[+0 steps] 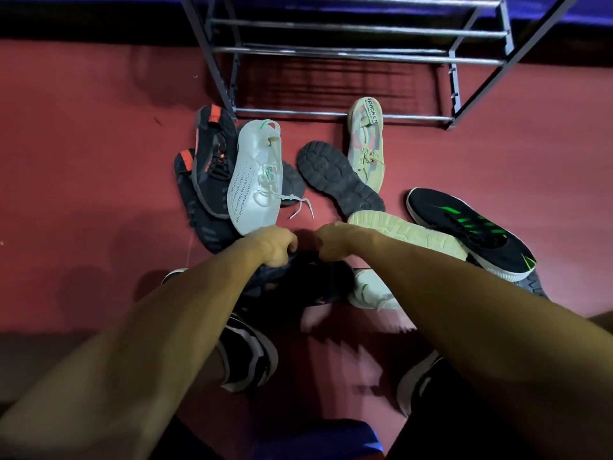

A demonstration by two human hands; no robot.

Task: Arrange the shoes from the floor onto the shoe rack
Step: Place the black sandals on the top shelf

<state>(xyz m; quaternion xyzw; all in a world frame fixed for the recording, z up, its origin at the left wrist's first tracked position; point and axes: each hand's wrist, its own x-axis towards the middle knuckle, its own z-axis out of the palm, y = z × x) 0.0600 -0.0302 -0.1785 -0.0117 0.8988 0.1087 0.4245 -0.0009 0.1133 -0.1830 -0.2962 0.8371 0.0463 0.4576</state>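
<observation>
Both of your hands are curled shut at the centre of the view: your left hand (275, 244) and your right hand (333, 242) each clamp an edge of a dark shoe (298, 280) hanging just below them, above the red floor (83, 161). That shoe is blurred, so you cannot tell whether it is one shoe or a pair pressed together.

The shoe rack (348, 54) stands at twelve o'clock, and no shoe shows on the rails in view. Between you and it lies the clutter: a white sneaker (257, 175) at eleven o'clock resting on black shoes with orange trim (212, 161), an upturned dark sole (338, 179) and a beige knit shoe (365, 144) at one o'clock, a pale sole (404, 232) and a black shoe with green stripes (471, 232) at three o'clock.

The grip looks to be at the edges only, so the shoe could twist or slip out as you carry it forward. The white sneaker's loose lace (298, 202) trails right in your path and may snag. The rack offers only thin bars, so a shoe set down crooked could tip between them
</observation>
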